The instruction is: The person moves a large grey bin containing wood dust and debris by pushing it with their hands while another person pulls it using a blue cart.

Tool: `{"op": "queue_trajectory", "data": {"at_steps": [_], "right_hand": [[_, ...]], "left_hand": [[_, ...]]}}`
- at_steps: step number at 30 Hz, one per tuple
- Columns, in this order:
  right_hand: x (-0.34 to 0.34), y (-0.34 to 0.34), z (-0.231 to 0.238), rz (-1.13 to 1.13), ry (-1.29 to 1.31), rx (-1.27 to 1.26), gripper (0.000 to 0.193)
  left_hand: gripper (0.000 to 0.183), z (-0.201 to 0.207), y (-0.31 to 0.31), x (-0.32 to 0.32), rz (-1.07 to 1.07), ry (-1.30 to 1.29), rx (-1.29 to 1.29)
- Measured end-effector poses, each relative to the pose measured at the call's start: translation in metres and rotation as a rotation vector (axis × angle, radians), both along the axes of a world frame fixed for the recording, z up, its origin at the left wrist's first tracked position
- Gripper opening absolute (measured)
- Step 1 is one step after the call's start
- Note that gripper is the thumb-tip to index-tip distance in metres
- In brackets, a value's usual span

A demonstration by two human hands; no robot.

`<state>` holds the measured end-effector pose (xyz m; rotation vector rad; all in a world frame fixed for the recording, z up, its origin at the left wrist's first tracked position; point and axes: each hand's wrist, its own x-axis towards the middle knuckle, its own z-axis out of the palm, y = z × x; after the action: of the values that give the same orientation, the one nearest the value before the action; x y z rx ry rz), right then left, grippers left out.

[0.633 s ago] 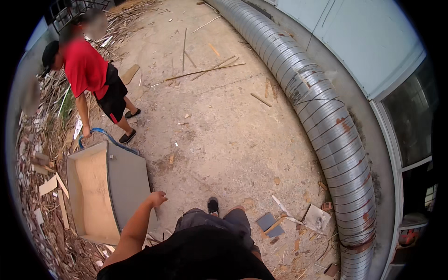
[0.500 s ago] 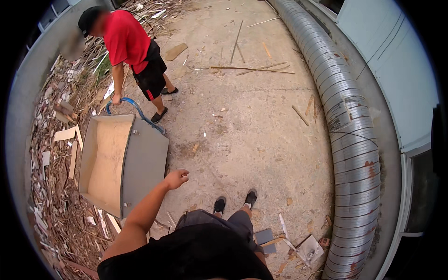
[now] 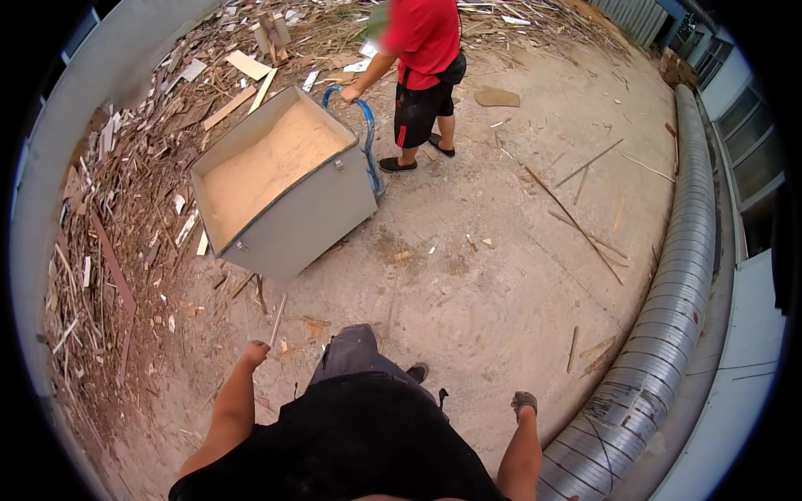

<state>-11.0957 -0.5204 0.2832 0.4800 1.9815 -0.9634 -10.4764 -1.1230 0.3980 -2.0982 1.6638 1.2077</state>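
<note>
My left hand [image 3: 255,353] hangs over the ground at my left side, fingers loosely curled, with nothing visible in them. Low on the right, my right hand [image 3: 525,403] looks grey, perhaps gloved, its fingers curled in and no object showing. Ahead on the left, apart from both hands, stands a large grey box cart [image 3: 305,209] filled with tan sawdust [image 3: 271,159]. Its blue bent-tube handle [image 3: 368,125] is gripped by the hand [image 3: 351,93] of a co-worker in a red shirt [image 3: 424,37] and black shorts.
Scrap wood and splinters [image 3: 117,275] heap along the left wall [image 3: 38,250]. Thin wooden strips [image 3: 576,221] lie on the concrete ahead right. A ribbed silver duct [image 3: 668,309] runs along the building on the right. A flat brown board [image 3: 497,98] lies beyond the co-worker.
My view has turned left and my left arm has lowered. My right hand has come into view. The cart and co-worker now appear farther right and higher in the picture.
</note>
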Motion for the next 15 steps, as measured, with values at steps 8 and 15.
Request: {"op": "queue_trajectory", "data": {"at_steps": [8,15], "right_hand": [[-0.109,-0.257,0.011,0.765,0.182,-0.035,0.014],[-0.010,-0.506,0.061,1.379,0.429,-0.207,0.033]], "left_hand": [[0.029,-0.050,0.201,0.018,0.125,0.057,0.534],[0.018,-0.113,0.151,0.011,0.312,0.308,0.439]]}}
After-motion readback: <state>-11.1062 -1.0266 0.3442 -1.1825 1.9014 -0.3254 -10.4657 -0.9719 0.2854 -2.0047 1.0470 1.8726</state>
